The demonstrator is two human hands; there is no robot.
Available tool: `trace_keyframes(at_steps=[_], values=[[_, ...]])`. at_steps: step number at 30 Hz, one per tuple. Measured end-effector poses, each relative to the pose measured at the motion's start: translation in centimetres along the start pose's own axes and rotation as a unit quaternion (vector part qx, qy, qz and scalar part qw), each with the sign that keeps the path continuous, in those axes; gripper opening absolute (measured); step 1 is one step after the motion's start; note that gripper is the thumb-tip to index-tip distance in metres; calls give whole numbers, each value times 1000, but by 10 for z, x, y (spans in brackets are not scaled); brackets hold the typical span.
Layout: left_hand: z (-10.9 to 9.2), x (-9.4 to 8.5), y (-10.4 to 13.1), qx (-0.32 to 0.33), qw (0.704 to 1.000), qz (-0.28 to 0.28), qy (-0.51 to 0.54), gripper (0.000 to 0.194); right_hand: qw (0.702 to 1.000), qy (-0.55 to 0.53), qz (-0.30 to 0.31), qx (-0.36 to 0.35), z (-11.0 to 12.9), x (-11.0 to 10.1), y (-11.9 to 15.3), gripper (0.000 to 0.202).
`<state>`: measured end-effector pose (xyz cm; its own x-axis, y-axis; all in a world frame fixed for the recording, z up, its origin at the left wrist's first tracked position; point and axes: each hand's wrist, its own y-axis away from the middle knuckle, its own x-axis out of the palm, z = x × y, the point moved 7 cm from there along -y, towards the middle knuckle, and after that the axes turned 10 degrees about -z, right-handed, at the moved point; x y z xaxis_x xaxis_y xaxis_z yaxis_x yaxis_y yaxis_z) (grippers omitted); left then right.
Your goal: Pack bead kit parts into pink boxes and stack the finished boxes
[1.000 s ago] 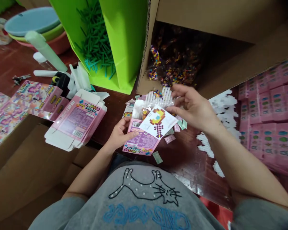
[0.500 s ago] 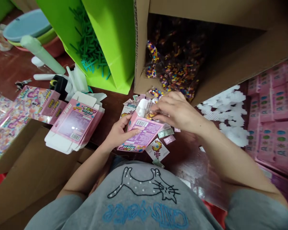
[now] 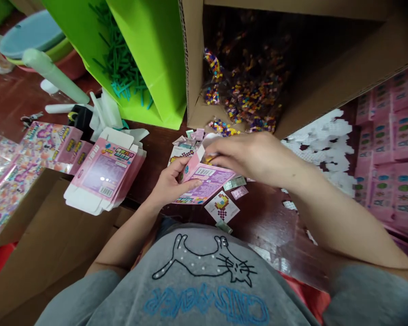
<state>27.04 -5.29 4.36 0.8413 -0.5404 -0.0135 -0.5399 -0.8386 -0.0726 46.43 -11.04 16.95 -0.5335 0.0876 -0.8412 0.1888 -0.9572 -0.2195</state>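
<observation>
My left hand (image 3: 175,182) is wrapped round a pink and purple printed carton (image 3: 211,183), thumb on its front panel. The carton is tilted, and its open end faces up and away from me. At that opening are the fingers of my right hand (image 3: 240,151), closed on a small clear bag of colourful beads (image 3: 209,159). Most of the bag is hidden by the fingers and the carton wall. Beside the carton lie a white card with a pixel pattern (image 3: 222,207), small green packets (image 3: 234,183) and a pink packet (image 3: 240,193).
Ahead stands a cardboard box (image 3: 196,113) with bagged beads (image 3: 251,99). A green bin (image 3: 166,90) holds green sticks (image 3: 125,68). Flat cartons (image 3: 105,172) are stacked at left; white pegboards (image 3: 326,149) and rows of pink boxes (image 3: 387,158) sit at right.
My right hand has pushed the bag of beads into the carton's open end. The carton has shifted slightly up and tilted in my left hand.
</observation>
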Motion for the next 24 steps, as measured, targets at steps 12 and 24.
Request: trace_keyframes(at_steps=[12, 24], values=[[-15, -41, 14, 59, 994, -78, -52, 59, 965, 190, 120, -133, 69, 5, -36, 37], [-53, -30, 25, 155, 978, -60, -128, 58, 963, 173, 122, -168, 100, -18, -27, 42]])
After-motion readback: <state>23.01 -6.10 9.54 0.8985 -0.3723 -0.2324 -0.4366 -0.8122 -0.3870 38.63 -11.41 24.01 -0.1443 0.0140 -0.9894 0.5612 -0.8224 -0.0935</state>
